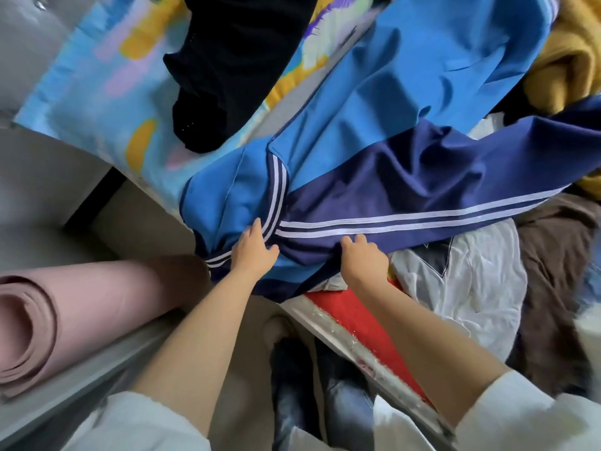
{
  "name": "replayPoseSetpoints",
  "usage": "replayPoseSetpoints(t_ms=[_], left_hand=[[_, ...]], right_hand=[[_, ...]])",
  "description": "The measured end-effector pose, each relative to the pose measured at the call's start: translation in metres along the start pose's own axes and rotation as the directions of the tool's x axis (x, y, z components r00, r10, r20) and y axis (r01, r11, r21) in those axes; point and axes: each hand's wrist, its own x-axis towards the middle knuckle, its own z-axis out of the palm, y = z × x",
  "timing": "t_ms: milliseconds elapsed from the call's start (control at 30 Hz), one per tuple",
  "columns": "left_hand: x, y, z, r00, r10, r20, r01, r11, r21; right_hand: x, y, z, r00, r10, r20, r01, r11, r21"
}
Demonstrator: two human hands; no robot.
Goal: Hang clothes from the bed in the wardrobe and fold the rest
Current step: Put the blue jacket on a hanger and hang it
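Observation:
A blue and navy track jacket (374, 141) with white stripes lies spread across the bed (97, 102), its navy sleeve running off to the right. My left hand (255, 252) rests flat on the jacket's near corner where the stripes meet, fingers straight. My right hand (364, 257) grips the navy fabric at the near edge, its fingers curled into the cloth. A black garment (227, 76) lies on the patterned sheet further back. A white garment (468, 281), a brown one (553, 288) and a mustard one (572, 60) are heaped at the right.
A rolled pink mat (65, 307) lies at the lower left beside the bed. The bed's near edge shows a red strip (364, 323). Below it I see my legs in jeans (344, 408) and the floor. A grey surface (39, 177) sits left of the bed.

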Motion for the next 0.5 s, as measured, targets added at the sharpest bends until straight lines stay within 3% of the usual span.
replayPoseSetpoints(t_ms=[100,233,300,367,400,433,500], left_hand=[[0.002,0.005,0.0,0.995,-0.037,0.095,0.041,0.998,-0.049],[-0.014,0.019,-0.015,0.961,0.16,0.224,-0.132,0.982,-0.137],[-0.028,0.034,-0.028,0.956,0.206,0.208,-0.183,0.975,-0.124],[-0.044,0.052,-0.047,0.942,0.273,0.193,-0.284,0.958,0.034],[-0.05,0.061,-0.056,0.916,0.38,0.128,-0.399,0.889,0.223],[-0.061,0.077,-0.07,0.84,0.534,0.096,-0.523,0.749,0.407],[-0.08,0.097,-0.094,0.715,0.699,0.035,-0.552,0.533,0.642]], right_hand=[[-0.001,0.021,-0.002,1.0,0.011,-0.024,-0.007,0.988,0.152],[-0.009,0.055,-0.01,0.991,0.106,-0.085,-0.041,0.832,0.553],[-0.02,0.066,-0.027,0.98,0.162,-0.118,-0.023,0.676,0.736],[-0.033,0.072,-0.044,0.974,0.201,-0.105,0.007,0.437,0.9],[-0.039,0.074,-0.052,0.97,0.219,-0.106,0.024,0.349,0.937],[-0.044,0.077,-0.061,0.964,0.231,-0.131,0.056,0.305,0.951],[-0.053,0.08,-0.079,0.953,0.248,-0.173,0.106,0.263,0.959]])
